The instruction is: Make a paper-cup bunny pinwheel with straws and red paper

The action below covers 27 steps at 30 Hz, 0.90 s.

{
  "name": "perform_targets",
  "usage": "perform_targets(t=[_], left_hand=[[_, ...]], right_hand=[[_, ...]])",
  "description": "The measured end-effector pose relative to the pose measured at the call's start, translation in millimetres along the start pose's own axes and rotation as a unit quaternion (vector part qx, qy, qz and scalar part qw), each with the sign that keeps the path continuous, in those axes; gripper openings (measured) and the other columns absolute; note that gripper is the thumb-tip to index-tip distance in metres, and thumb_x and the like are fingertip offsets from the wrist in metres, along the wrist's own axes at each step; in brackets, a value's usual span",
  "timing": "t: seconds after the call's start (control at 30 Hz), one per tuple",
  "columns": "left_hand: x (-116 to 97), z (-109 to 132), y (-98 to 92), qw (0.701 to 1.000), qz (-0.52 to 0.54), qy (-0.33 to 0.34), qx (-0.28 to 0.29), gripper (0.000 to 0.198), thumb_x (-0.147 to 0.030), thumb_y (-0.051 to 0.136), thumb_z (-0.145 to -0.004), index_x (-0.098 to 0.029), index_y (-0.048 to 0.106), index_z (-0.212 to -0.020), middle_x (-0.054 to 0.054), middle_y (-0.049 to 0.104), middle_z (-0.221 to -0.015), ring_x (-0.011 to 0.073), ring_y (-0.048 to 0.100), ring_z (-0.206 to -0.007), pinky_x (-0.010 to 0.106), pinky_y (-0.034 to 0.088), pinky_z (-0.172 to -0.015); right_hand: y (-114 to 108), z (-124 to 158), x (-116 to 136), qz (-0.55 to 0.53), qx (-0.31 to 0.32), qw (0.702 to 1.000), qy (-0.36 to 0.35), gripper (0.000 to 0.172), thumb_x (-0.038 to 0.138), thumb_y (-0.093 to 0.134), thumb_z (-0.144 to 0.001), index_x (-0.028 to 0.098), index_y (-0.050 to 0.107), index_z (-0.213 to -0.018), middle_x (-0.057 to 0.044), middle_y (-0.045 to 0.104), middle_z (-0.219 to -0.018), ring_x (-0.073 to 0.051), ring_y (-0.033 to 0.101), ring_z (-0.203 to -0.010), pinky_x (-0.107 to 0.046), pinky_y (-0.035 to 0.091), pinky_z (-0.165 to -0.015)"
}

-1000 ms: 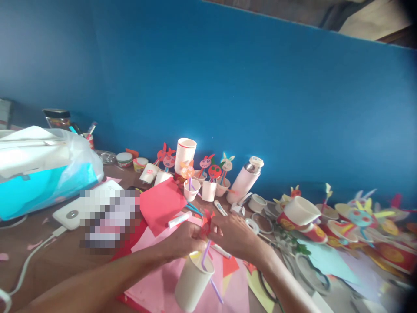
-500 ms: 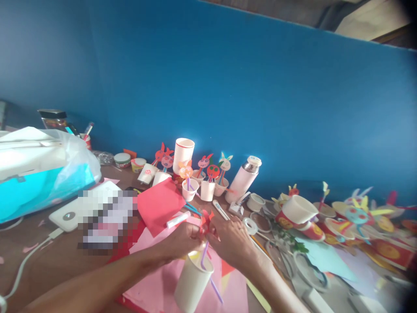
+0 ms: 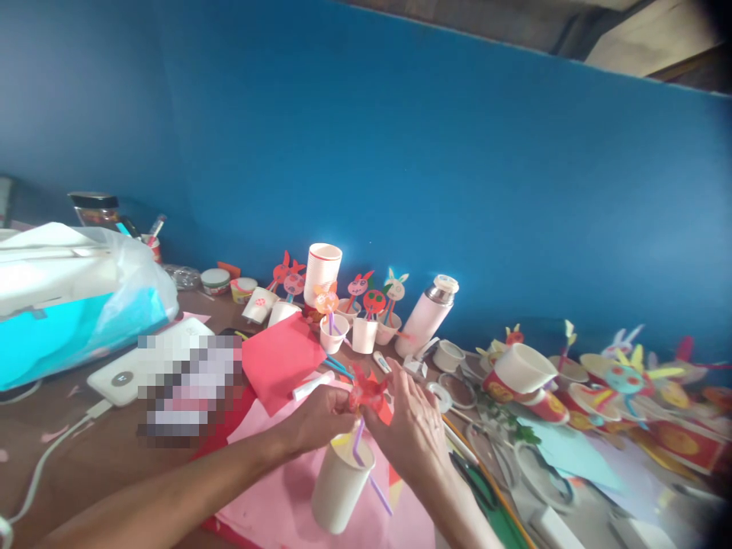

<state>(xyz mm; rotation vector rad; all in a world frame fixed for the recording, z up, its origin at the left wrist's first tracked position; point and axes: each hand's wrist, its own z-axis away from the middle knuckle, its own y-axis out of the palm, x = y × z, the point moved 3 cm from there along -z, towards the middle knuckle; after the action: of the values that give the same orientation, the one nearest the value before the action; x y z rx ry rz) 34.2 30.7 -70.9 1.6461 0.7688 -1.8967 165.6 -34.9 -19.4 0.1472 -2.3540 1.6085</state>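
A red cut-paper flower shape (image 3: 369,390) stands above a white paper cup (image 3: 341,492). My left hand (image 3: 323,418) pinches its lower left side between thumb and fingers. On the other side is my right hand (image 3: 409,423), fingers stretched and apart, its thumb against the lower edge of the flower. A bent purple straw (image 3: 357,444) rises from inside the cup towards the flower; whether they are joined is hidden by my fingers. Another length of purple straw (image 3: 380,496) sticks out at the cup's right side. Pink paper (image 3: 263,488) lies under the cup.
Red paper (image 3: 283,358) and a white marker-like stick (image 3: 313,385) lie beyond my left hand. Small cups with paper rabbit faces (image 3: 374,301) and a pink thermos (image 3: 424,316) line the wall. Tape rolls (image 3: 439,396) and green-handled scissors (image 3: 474,480) are at right; a power bank (image 3: 149,362) at left.
My right hand has opened from its grip and its fingers now spread upward, showing more of the red flower. My left hand keeps its pinch. The cup stands more upright.
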Motion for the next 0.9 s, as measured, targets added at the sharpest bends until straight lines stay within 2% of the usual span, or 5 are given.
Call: perform_targets(t=[0.17, 0.33, 0.6, 0.7, 0.9], left_hand=[[-10.1, 5.1, 3.0, 0.999, 0.031, 0.013, 0.022, 0.016, -0.026, 0.057, -0.069, -0.010, 0.059, -0.067, -0.003, 0.043, -0.058, 0.0096, 0.036, -0.057, 0.022, 0.027, -0.054], [-6.9, 5.3, 3.6, 0.999, 0.036, 0.015, 0.016, 0.022, -0.031, 0.062, -0.069, -0.010, 0.061, -0.068, -0.003, 0.047, -0.059, 0.0102, 0.039, -0.057, 0.022, 0.029, -0.055], [-8.2, 5.4, 4.6, 0.998, 0.058, 0.008, 0.023, 0.017, -0.027, 0.062, -0.069, -0.010, 0.061, -0.068, -0.003, 0.049, -0.058, 0.0103, 0.040, -0.056, 0.022, 0.030, -0.055], [-9.2, 5.8, 5.4, 0.997, 0.069, 0.002, 0.024, 0.017, -0.027, 0.063, -0.068, -0.010, 0.062, -0.069, -0.002, 0.050, -0.058, 0.0106, 0.042, -0.057, 0.022, 0.031, -0.056], [-9.1, 6.0, 5.8, 0.996, 0.084, 0.009, 0.036, 0.017, -0.027, 0.063, -0.068, -0.010, 0.060, -0.069, -0.001, 0.050, -0.060, 0.0104, 0.042, -0.058, 0.022, 0.031, -0.055]], right_hand=[[10.3, 5.3, -10.1, -0.130, 0.002, 0.990, 0.049, 0.071, 0.034, 0.057, -0.075, 0.019, 0.026, -0.137, -0.006, 0.069, -0.090, -0.025, 0.065, -0.082, -0.037, 0.047, -0.075], [17.0, 10.8, -10.7, -0.237, 0.004, 0.966, 0.100, 0.073, 0.030, 0.057, -0.076, 0.018, 0.021, -0.139, 0.001, 0.065, -0.072, -0.020, 0.063, -0.065, -0.031, 0.049, -0.064], [17.9, 13.7, -0.8, -0.312, -0.014, 0.945, 0.100, 0.070, 0.024, 0.055, -0.077, 0.019, 0.022, -0.139, -0.003, 0.067, -0.088, -0.020, 0.064, -0.080, -0.032, 0.050, -0.072], [19.3, 13.7, -0.9, -0.329, 0.005, 0.939, 0.100, 0.070, 0.022, 0.054, -0.078, 0.020, 0.020, -0.140, -0.003, 0.067, -0.089, -0.019, 0.065, -0.079, -0.031, 0.051, -0.071], [20.7, 11.7, -5.4, -0.318, 0.032, 0.943, 0.092, 0.068, 0.022, 0.053, -0.079, 0.020, 0.021, -0.139, -0.006, 0.063, -0.103, -0.020, 0.062, -0.094, -0.034, 0.049, -0.082]])
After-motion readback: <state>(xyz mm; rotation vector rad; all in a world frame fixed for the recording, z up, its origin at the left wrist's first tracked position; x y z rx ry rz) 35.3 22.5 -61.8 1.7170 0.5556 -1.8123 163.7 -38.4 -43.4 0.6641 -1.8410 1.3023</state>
